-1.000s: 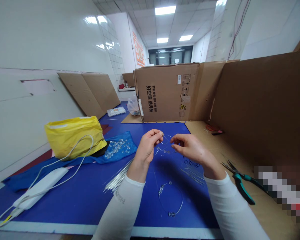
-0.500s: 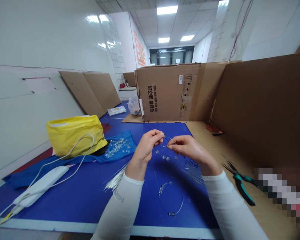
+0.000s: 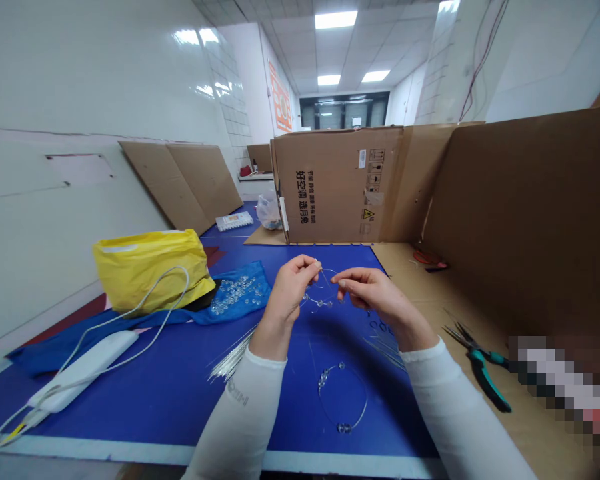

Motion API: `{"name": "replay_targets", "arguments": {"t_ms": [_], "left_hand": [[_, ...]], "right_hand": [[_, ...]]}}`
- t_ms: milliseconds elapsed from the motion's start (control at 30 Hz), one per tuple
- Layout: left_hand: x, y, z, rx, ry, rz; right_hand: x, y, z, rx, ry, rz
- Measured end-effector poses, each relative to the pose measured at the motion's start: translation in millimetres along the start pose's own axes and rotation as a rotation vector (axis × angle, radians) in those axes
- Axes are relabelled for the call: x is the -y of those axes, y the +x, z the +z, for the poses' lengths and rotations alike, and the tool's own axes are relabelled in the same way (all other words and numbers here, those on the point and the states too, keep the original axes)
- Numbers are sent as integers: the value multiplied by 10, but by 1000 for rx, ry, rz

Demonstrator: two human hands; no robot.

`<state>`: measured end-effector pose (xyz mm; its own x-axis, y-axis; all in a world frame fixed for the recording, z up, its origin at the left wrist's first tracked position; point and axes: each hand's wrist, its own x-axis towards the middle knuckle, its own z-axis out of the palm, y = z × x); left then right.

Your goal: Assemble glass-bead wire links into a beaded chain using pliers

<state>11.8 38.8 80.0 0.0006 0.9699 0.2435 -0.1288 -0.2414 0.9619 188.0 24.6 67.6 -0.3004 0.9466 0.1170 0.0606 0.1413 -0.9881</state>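
Note:
My left hand is closed, thumb and index finger pinching a thin wire above the middle of the blue table. Clear beads hang in a row on the wire, just below the fingers. To the right, my right hand has its thumb and index fingertips close together at the wire, closed on a strand too fine to follow fully. Nearer me on the table lies a wire loop carrying several clear beads. A bundle of straight wires rests partly behind my left forearm.
Loose clear beads lie on a blue cloth beside a yellow bag. A white power strip with its cable is at left. Teal-handled pliers rest on cardboard at right. A cardboard box wall closes off the back.
My left hand has shifted slightly left and up, and the hanging beads have moved left and up with the wire. My right fingertips have moved slightly up and left, with the fingers less curled.

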Motion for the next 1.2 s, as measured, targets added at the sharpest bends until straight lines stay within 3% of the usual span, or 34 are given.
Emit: {"name": "replay_targets", "arguments": {"t_ms": [100, 333, 700, 967, 1200], "left_hand": [[16, 16, -1, -58, -30, 9], [39, 44, -17, -69, -138, -69], [125, -5, 149, -200, -76, 217], [93, -1, 104, -71, -88, 101], [59, -1, 14, 100, 75, 10]], "right_hand": [[-16, 11, -19, -28, 10, -35], [13, -17, -6, 24, -87, -32], [-10, -5, -35, 3, 13, 13], [-65, 68, 32, -201, 311, 121], [-157, 113, 104, -299, 544, 44]]}}
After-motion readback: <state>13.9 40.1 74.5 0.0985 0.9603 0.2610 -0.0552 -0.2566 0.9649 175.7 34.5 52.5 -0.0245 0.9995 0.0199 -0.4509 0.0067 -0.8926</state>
